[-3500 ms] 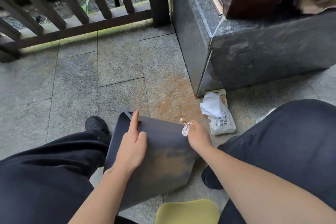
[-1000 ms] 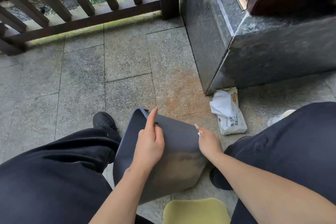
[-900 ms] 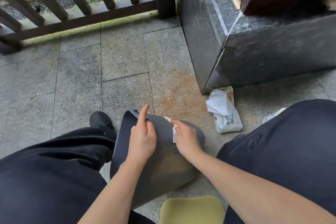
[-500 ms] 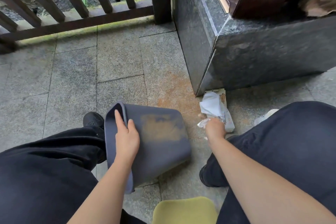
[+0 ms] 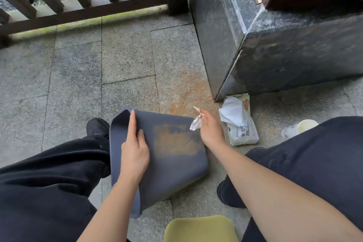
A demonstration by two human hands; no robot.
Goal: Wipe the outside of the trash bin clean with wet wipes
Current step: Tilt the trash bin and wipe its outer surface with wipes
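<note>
Bin (image 5: 172,165) lies on its side on the floor (image 5: 78,76) between the knees. Left hand (image 5: 135,149) grips its rim. Right hand (image 5: 211,131), at three o'clock, pinches a small wipe (image 5: 195,124). It looks light, stiff, maybe slippery; the rim is best to hold.

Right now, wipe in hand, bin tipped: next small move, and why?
Probably bring the right hand and its wipe down left onto the brown smear and rub. The left hand holds the bin tipped by its rim, smear facing up, and the wipe hangs just off it.
</note>
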